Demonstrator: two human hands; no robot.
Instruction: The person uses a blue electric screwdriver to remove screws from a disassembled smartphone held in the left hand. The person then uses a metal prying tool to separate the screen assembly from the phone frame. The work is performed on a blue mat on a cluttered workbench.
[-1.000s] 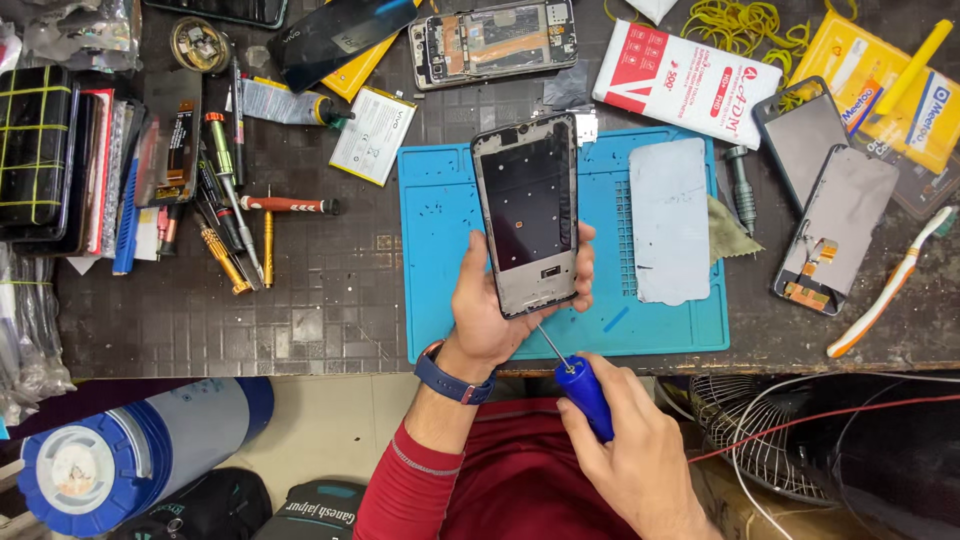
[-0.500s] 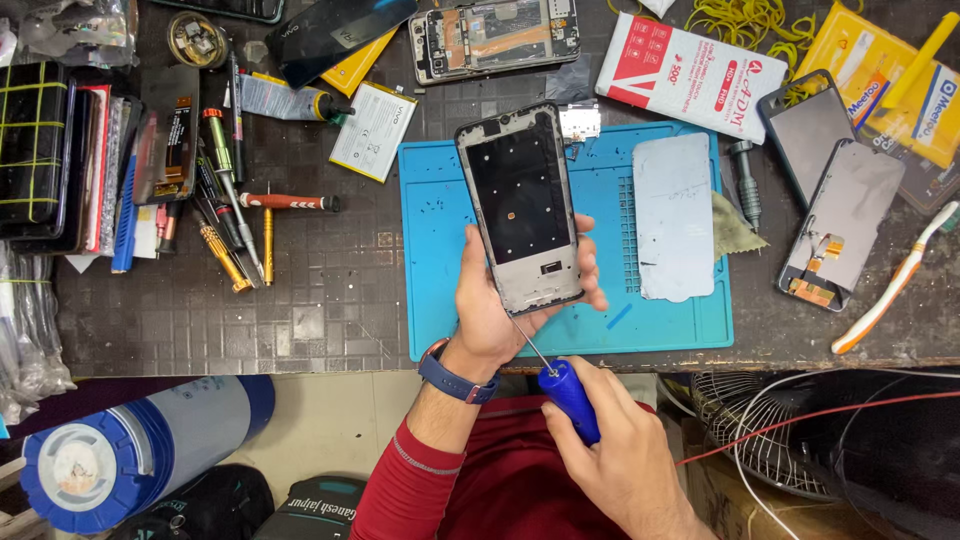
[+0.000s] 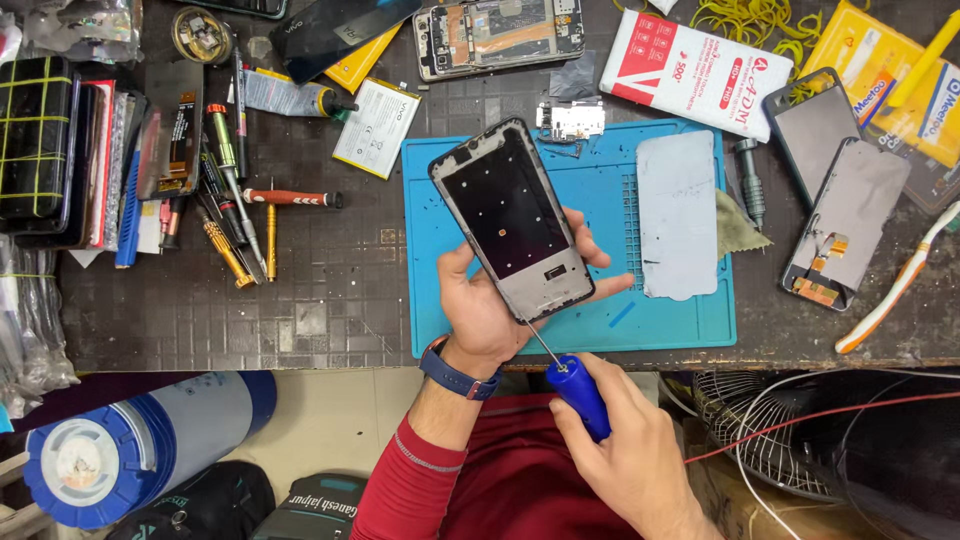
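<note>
Head view: left hand (image 3: 480, 310) grip grasping phone frame (image 3: 512, 220); right hand (image 3: 635, 460) clenched round blue screwdriver (image 3: 572, 388); red-white box (image 3: 695, 70) behind.

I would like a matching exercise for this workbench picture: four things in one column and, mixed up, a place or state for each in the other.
Things:
1. phone frame
2. screwdriver
3. grey back cover
4. toothbrush

Places:
A. lying on the blue mat
B. held in the left hand
C. on the table right of the mat
D. gripped in the right hand

Pairs: 1-B, 2-D, 3-A, 4-C
</note>
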